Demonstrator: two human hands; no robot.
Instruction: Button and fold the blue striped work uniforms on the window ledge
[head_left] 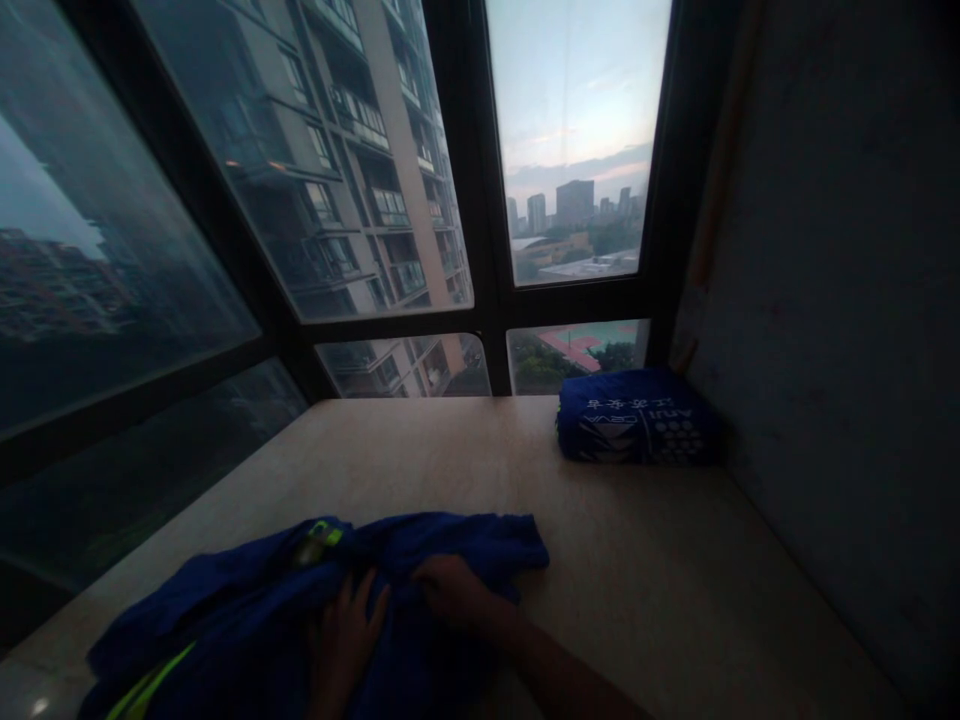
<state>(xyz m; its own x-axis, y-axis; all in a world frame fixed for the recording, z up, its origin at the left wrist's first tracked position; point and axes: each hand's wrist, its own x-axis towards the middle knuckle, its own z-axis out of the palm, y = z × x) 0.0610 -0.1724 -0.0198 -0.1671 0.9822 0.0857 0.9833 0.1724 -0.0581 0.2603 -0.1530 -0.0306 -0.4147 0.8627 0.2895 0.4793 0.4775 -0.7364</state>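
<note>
A dark blue garment (247, 610) with yellow-green strips lies rumpled across the near left part of the pale sill. My left hand (349, 630) rests on its middle with the fingers spread. Just to the right, my right hand (450, 590) has its fingers bent together on the cloth, pinching it near the upper part. One sleeve-like end of the garment reaches right, beyond my right hand. The lower part of the garment is dark and hard to make out.
A folded blue bundle (637, 418) with white print sits at the back right of the sill (450, 450), beside a dark wall (832, 350). Dark-framed windows (487, 290) stand behind and to the left, with buildings outside.
</note>
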